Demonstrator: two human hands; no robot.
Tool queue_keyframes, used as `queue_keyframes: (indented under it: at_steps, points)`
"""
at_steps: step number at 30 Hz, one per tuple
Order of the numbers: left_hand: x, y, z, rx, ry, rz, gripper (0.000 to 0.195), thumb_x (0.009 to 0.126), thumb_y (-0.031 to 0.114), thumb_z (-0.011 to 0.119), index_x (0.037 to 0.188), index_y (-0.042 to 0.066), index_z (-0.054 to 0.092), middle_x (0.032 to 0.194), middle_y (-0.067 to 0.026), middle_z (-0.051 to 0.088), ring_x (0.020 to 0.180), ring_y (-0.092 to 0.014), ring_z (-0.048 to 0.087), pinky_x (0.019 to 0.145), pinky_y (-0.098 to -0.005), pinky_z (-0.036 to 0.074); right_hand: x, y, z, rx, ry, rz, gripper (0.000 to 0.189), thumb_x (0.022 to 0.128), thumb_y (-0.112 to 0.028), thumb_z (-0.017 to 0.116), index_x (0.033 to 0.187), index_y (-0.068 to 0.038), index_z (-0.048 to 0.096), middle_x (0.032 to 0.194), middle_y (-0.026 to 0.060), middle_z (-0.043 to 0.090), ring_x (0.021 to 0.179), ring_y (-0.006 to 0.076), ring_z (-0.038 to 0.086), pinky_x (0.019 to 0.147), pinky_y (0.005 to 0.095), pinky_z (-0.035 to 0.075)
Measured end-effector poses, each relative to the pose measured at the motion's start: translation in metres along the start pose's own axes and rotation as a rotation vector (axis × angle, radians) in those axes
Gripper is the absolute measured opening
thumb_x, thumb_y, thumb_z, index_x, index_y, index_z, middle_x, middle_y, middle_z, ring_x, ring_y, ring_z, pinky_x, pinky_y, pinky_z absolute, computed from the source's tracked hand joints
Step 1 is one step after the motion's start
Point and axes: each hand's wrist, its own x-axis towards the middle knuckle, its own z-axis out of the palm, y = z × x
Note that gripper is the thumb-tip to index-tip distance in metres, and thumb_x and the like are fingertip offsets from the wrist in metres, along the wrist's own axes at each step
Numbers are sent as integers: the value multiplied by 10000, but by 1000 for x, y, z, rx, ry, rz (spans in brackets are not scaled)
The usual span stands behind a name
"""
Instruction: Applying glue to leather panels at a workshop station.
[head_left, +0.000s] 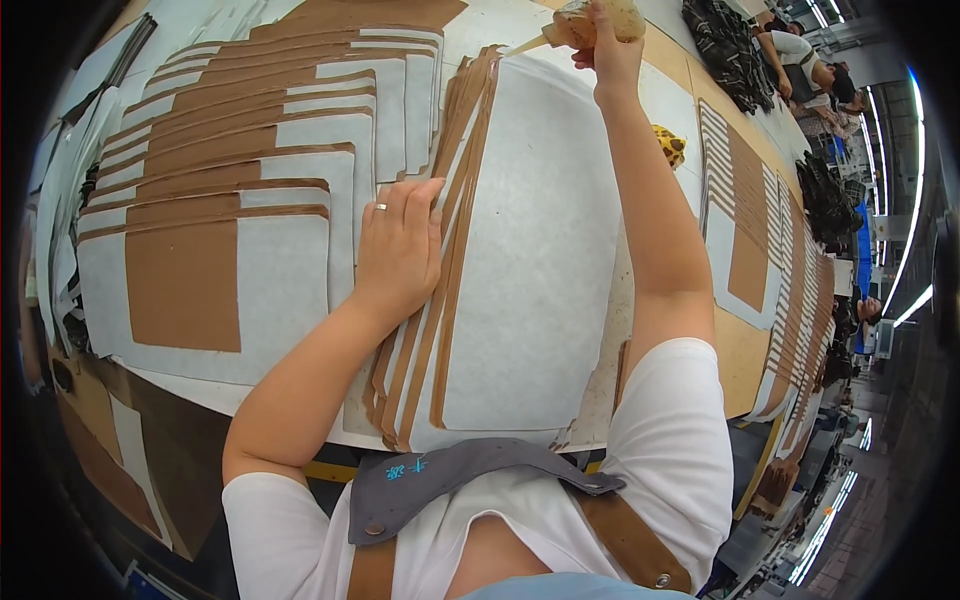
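Observation:
My right hand (611, 56) is closed around a translucent squeeze bottle (589, 26) at the top of the view. The bottle's thin nozzle points left, at the far left corner of a stack of white sheets with brown edges (536, 247). My left hand (405, 240) lies palm down, fingers together, on the fanned left edges of this stack, a ring on one finger. Left of it, overlapping white sheets with brown panels (184, 285) lie in staggered rows. Whether the nozzle tip touches the sheet is hard to tell.
More striped brown and white sheets (750, 262) lie in rows on the right. A yellow spotted object (670, 146) is beyond my right forearm. Dark plaid fabric (731, 56) is piled at the upper right, near other people (802, 64). The table's near edge runs close to my body.

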Motion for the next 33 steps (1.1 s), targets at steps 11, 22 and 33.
queue_keyframes:
  at_steps: [11, 22, 33]
  points:
    - [1, 0, 0, -12, -41, -20, 312, 850, 41, 469, 1161, 31, 453, 1034, -122, 500, 920, -281, 493, 799, -391, 370, 16, 11, 9, 7, 8, -17, 328, 820, -335, 658, 882, -29, 559, 619, 54, 589, 356, 93, 459, 291, 208, 341]
    - [0, 0, 0, -6, -56, -27, 316, 851, 35, 464, 1166, 34, 447, 1047, -123, 497, 930, -281, 490, 810, -390, 367, 9, 5, 3, 2, -84, 37, 316, 831, -343, 635, 886, -41, 559, 598, 37, 562, 350, 91, 433, 293, 213, 315]
    - [0, 1, -1, -9, -62, -26, 313, 857, 39, 461, 1170, 38, 445, 1058, -123, 496, 942, -284, 490, 823, -396, 362, -10, 12, -7, 28, -155, -2, 400, 836, -388, 628, 943, -13, 543, 679, 58, 564, 409, 98, 444, 352, 217, 336]
